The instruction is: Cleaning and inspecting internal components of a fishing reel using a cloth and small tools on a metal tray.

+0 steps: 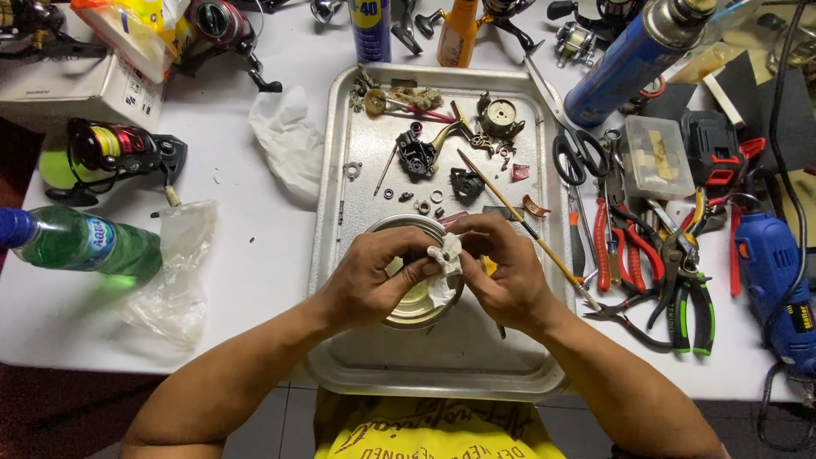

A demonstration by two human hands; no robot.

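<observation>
The white table (255, 263) carries a metal tray (527, 357) strewn with dismantled reel parts, with pliers (680, 280), scissors (578, 153) and a blue power tool (778, 280) to the right and a green bottle (81, 242) to the left. Near the tray's front sits a shallow round metal bowl (408, 310). Over it, the left hand (374, 276) and right hand (506, 268) meet, each grip pinched shut on a small wad of white tissue (445, 252); whatever part is inside is hidden. To wipe well, it seems best to keep the work above the bowl so anything dropped lands there, turn the wad with the fingertips, and avoid the thin brush (518, 212) lying just beside.
</observation>
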